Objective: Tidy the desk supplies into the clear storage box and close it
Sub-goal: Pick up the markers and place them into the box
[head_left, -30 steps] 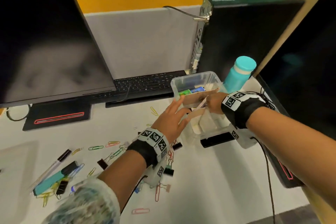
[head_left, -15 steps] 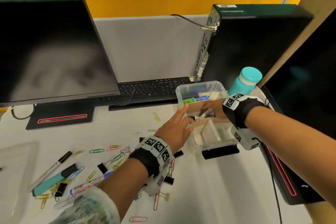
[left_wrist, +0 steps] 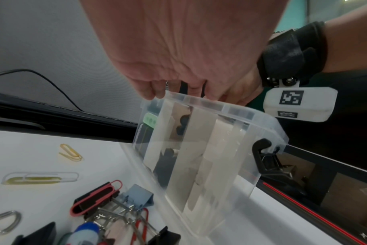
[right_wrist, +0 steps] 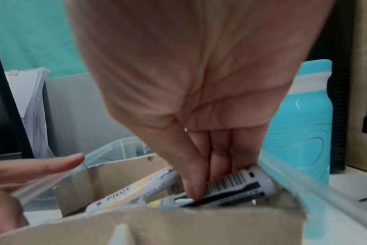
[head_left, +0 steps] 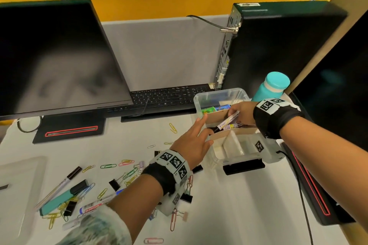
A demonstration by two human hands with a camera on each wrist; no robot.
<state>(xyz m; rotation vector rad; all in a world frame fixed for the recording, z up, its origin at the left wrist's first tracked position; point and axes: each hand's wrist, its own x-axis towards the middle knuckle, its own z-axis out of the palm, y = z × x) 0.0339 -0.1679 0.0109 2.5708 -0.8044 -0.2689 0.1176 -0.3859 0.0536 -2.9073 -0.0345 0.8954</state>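
Observation:
The clear storage box (head_left: 219, 93) (left_wrist: 210, 149) stands on the desk in front of the PC tower, split by cardboard dividers. My right hand (head_left: 242, 112) (right_wrist: 199, 165) reaches in from the right and pinches a white marker (head_left: 229, 120) (right_wrist: 241, 180) lying slanted in the middle compartment. A second marker marked Pilot (right_wrist: 126, 195) lies beside it. My left hand (head_left: 191, 141) (left_wrist: 178, 74) rests on the box's left rim with its fingers extended. Green and blue items (head_left: 211, 110) sit in the far compartment.
Paper clips (head_left: 127, 165), black binder clips (head_left: 186, 198), markers (head_left: 97, 204) and a teal highlighter (head_left: 59, 200) lie scattered at the front left. The clear lid (head_left: 20, 185) lies far left. A teal bottle (head_left: 272, 85), keyboard (head_left: 169, 95), monitor and tower ring the box.
My right hand has lowered the marker deeper into the middle compartment. My left hand has stayed at the box's left rim.

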